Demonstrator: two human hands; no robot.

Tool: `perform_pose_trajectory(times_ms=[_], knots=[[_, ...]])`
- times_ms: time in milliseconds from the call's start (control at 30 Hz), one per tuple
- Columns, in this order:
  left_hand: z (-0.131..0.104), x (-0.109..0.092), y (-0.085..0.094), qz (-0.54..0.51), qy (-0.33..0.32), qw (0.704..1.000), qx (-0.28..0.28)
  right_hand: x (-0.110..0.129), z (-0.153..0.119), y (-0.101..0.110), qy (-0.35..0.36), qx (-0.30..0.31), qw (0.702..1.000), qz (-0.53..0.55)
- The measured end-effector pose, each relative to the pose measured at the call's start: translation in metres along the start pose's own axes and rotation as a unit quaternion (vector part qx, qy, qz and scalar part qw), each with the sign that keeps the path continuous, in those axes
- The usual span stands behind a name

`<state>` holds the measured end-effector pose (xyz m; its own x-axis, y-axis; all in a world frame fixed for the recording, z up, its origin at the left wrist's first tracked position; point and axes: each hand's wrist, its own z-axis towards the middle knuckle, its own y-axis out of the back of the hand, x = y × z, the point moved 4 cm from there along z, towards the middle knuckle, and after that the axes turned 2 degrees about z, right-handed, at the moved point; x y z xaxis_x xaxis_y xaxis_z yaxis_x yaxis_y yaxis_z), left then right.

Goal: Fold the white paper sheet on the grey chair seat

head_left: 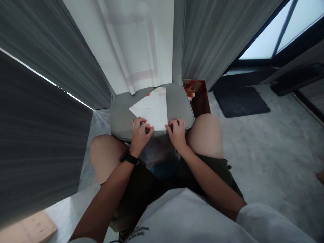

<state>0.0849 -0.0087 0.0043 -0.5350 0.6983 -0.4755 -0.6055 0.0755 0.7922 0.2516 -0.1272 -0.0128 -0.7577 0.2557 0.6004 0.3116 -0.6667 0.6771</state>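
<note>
A folded white paper [155,108] lies on the grey chair seat [118,118], its pointed end toward the left and a small orange mark near its upper edge. At the paper's near left corner is my left hand [141,131], fingers curled, thumb and fingertips against the edge. My right hand [177,131] is curled at the near right corner, its thumb touching the paper. Something dark shows inside the curl of each hand, too small to make out.
White cloth or paper [136,44] hangs over the chair's back. Behind the seat's right side stands an open cardboard box [202,98]. A dark mat [241,101] lies on the floor at right. Grey curtains flank the chair. My knees are on both sides of the seat.
</note>
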Motion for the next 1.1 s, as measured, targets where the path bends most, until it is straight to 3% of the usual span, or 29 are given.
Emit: perform_pose_trajectory(times_ms=[133,200,300,367,567,700,800,1100], knots=[[-0.001,-0.009,0.007,0.023,-0.009,1.0,0.011,0.0,-0.001,0.001,0.008,0.003,1.0,0.005],[-0.006,-0.022,0.01,0.029,-0.06,0.997,0.025,-0.001,-0.002,0.001,0.01,0.014,1.0,0.012],[-0.021,-0.045,0.005,0.042,-0.176,0.979,0.096,-0.004,-0.001,0.0,0.01,0.02,1.0,0.015],[-0.031,-0.054,-0.001,0.067,-0.198,0.968,0.14,-0.005,0.001,0.0,0.013,0.012,1.0,0.011],[-0.044,-0.054,-0.012,0.131,-0.181,0.957,0.183,0.009,-0.014,0.009,0.048,0.008,0.999,-0.005],[-0.044,-0.053,-0.011,0.144,-0.179,0.956,0.18,0.023,-0.052,0.013,0.101,0.078,0.991,-0.024],[-0.043,-0.053,-0.009,0.146,-0.179,0.957,0.177,0.023,-0.069,0.012,0.098,0.122,0.987,-0.037],[-0.043,-0.041,0.0,0.148,-0.156,0.962,0.168,0.023,-0.062,0.013,0.087,0.114,0.988,-0.06]])
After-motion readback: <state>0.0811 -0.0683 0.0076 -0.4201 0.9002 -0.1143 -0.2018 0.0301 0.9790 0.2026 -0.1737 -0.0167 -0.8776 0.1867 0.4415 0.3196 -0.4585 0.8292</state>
